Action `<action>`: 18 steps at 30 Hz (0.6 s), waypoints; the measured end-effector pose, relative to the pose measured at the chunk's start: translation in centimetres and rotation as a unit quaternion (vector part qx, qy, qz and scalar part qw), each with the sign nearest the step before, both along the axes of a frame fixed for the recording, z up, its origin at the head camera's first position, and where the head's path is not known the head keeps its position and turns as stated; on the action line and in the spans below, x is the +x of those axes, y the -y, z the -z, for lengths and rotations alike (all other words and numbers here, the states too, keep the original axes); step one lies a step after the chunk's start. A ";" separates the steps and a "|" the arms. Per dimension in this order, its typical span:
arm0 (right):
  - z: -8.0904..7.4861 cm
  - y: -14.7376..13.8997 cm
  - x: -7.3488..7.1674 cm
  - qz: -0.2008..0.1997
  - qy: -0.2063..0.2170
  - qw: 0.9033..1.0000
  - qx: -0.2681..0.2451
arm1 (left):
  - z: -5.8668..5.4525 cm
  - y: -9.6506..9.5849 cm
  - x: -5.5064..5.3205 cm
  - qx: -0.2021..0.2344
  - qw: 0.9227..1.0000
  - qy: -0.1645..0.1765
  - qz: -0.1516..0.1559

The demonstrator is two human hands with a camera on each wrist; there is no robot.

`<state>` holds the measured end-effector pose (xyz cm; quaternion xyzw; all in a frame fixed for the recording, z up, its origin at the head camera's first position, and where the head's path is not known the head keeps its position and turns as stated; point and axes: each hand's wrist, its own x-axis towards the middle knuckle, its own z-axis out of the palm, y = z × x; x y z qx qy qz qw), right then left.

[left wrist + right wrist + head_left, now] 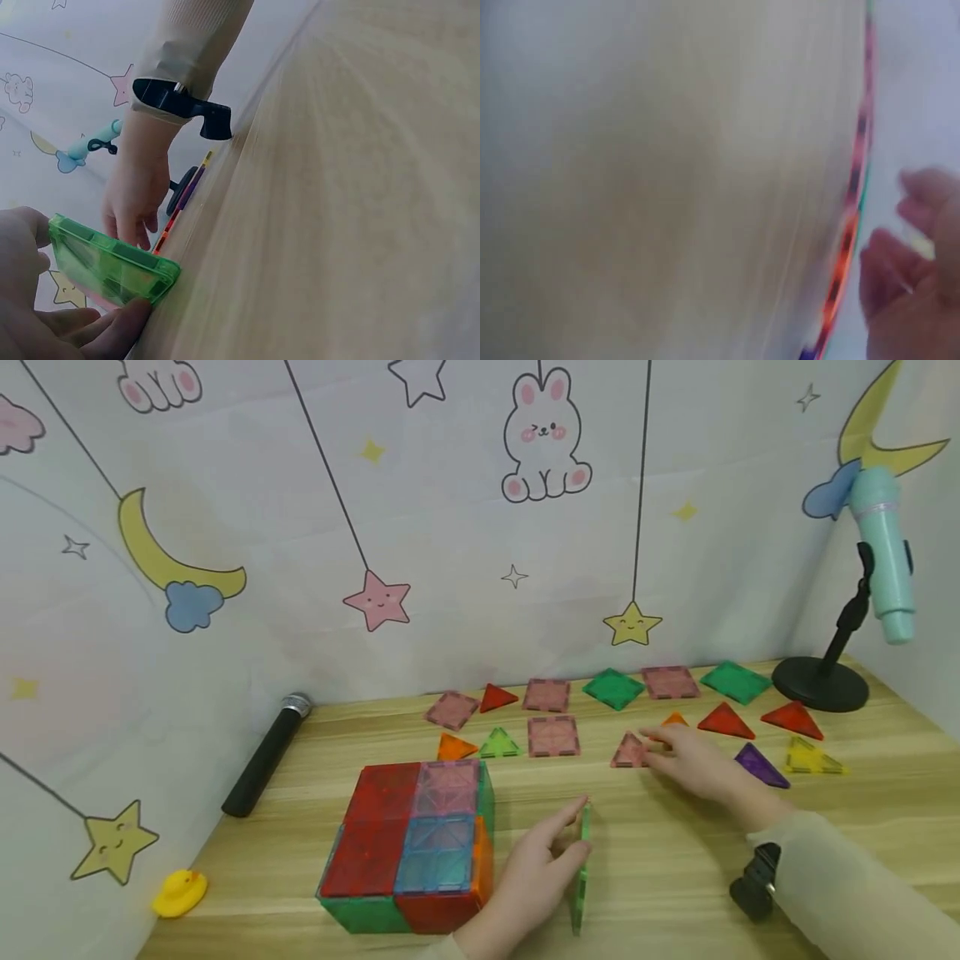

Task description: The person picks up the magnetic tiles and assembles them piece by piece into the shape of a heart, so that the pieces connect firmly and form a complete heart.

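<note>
My left hand [536,870] pinches a green see-through magnetic tile [582,868] that stands on edge on the wooden table. In the left wrist view, fingers lie at both ends of this green tile [112,259]. Left of that hand sits a box built of magnetic tiles [375,860], with red, pink and blue squares on top and green, red and orange sides. My right hand [697,767] reaches over the table, fingertips close to a small pink triangle tile [628,752] and a partly hidden orange tile [675,719]. Its fingers look relaxed, blurred in the right wrist view.
Loose tiles lie along the back, among them pink squares [553,736], green diamonds [613,688], red triangles [726,721] and a purple triangle [761,767]. A black microphone [266,756] and yellow duck [180,893] are at left. A turquoise microphone [885,552] stands back right.
</note>
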<state>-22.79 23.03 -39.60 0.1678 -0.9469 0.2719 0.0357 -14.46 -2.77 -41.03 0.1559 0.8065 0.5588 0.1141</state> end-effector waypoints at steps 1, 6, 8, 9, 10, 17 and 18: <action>0.0 -0.8 -0.6 0.018 -0.004 0.999 0.034 | 0.0 0.0 0.0 0.001 1.000 0.000 0.003; 0.3 -2.2 -2.1 0.046 0.018 0.991 0.126 | 0.1 -0.1 0.0 0.003 1.000 0.008 0.007; 0.1 -1.7 -2.1 0.041 0.040 0.991 0.118 | 0.0 -0.1 -0.1 0.009 1.000 0.009 0.009; 0.0 -1.5 -2.1 0.037 0.049 0.992 0.111 | -0.1 -0.1 -0.1 0.012 1.000 0.010 0.009; -0.1 -1.3 -2.0 0.031 0.054 0.993 0.104 | -0.1 -0.1 0.0 0.015 1.000 0.011 0.009; -0.6 -4.7 -2.0 0.070 0.013 0.989 0.127 | -0.1 -0.2 0.0 0.024 0.999 0.021 0.003; -0.7 -5.5 -2.0 0.087 0.016 0.986 0.138 | -0.1 -0.2 0.0 0.024 0.999 0.021 0.002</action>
